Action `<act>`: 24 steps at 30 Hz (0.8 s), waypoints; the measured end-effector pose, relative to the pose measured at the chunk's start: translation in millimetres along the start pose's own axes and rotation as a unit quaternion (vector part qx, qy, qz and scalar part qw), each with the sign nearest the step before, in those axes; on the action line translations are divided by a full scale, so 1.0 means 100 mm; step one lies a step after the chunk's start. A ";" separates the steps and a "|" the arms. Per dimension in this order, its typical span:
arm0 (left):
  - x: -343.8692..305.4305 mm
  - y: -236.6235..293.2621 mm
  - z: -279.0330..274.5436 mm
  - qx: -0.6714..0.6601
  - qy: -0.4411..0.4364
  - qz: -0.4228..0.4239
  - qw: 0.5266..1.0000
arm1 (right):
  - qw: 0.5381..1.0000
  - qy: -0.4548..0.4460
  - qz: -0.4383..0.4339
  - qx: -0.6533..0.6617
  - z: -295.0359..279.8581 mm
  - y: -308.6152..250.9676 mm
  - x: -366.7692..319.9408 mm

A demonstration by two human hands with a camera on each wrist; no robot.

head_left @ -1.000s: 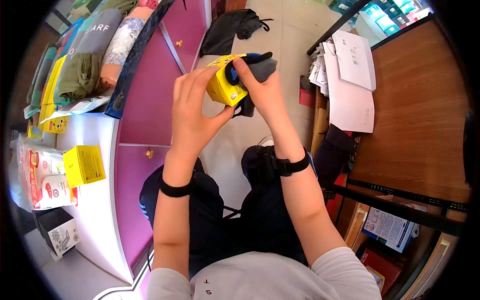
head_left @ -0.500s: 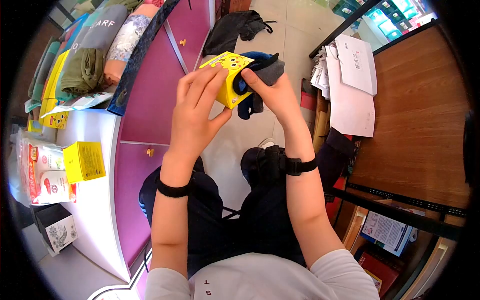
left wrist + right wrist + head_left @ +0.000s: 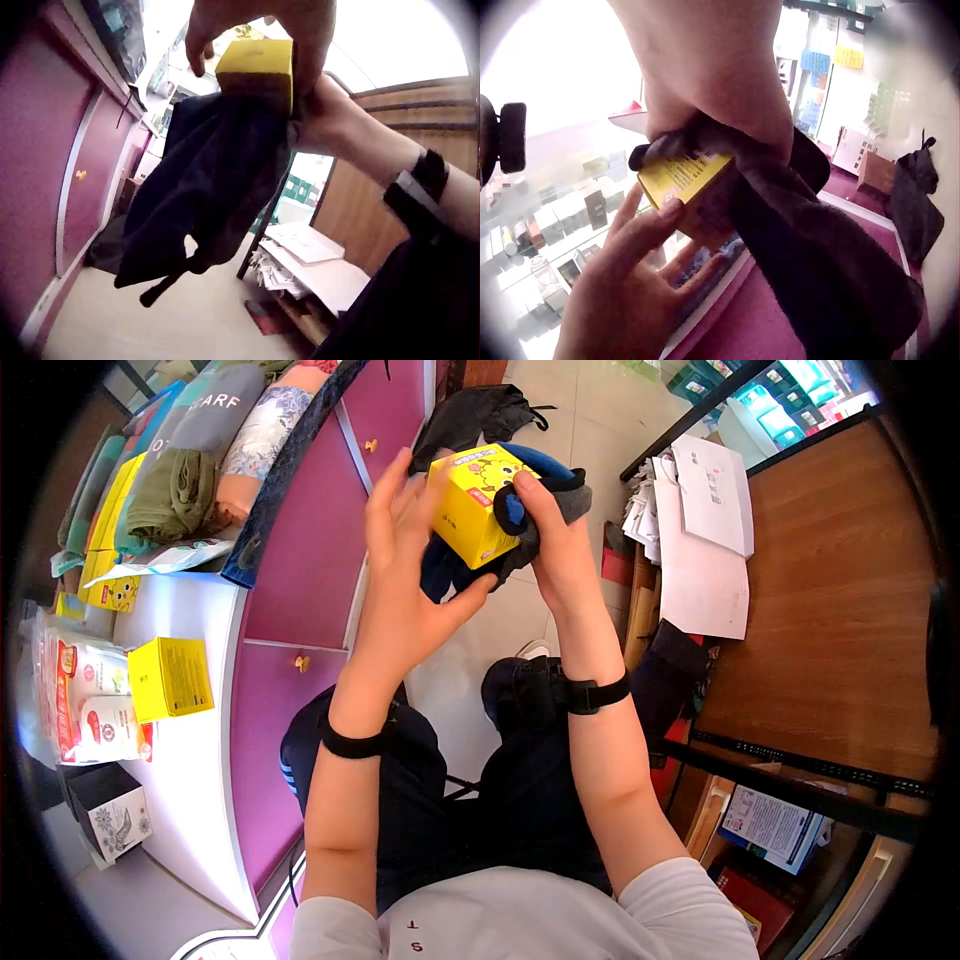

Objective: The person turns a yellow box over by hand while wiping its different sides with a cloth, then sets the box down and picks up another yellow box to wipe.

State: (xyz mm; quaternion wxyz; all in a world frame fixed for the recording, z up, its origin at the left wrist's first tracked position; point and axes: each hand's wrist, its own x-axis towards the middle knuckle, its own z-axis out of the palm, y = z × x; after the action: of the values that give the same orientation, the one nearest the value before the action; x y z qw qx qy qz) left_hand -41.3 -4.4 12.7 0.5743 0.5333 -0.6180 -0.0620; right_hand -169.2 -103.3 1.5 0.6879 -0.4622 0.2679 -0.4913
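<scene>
My right hand grips a yellow box with a cartoon face, together with a dark grey and blue cloth item bunched around it. The thumb presses the cloth against the box's right side. In the left wrist view the cloth hangs long and dark below the box, with a thin strap at its lower end. My left hand is at the box's left side, fingers spread and partly blurred. In the right wrist view that hand's thumb tip overlaps the box's edge.
On the left, a white counter bears another yellow box, a plastic-wrapped pack and rolled scarves. Purple drawers stand below. A black bag lies on the floor. Papers sit on the right by a wooden panel.
The box and cloth have moved up and slightly right, and the box has turned to show more of its printed face. My left fingers have lifted off its surface and spread.
</scene>
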 end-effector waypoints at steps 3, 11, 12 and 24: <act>-0.05 -0.14 -0.02 -0.068 0.013 -0.119 0.991 | 0.999 -0.007 -0.008 -0.046 0.00 0.02 -0.02; -0.10 -0.23 -0.10 0.111 0.013 -0.108 0.988 | 0.988 -0.051 -0.023 -0.141 0.05 0.01 -0.05; -0.11 -0.23 -0.09 0.112 0.014 -0.109 0.988 | 0.988 -0.052 -0.023 -0.141 0.05 0.01 -0.05; -0.09 -0.30 -0.14 0.217 -0.006 0.014 0.976 | 0.967 0.064 -0.047 -0.242 -0.15 0.22 0.03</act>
State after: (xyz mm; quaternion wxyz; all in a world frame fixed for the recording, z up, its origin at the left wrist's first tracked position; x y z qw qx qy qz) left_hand -15.1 -3.3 -9.4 0.4420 0.6364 -0.6272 0.0788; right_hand -171.3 -109.3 -25.0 0.5131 -0.5944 0.4006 -0.4721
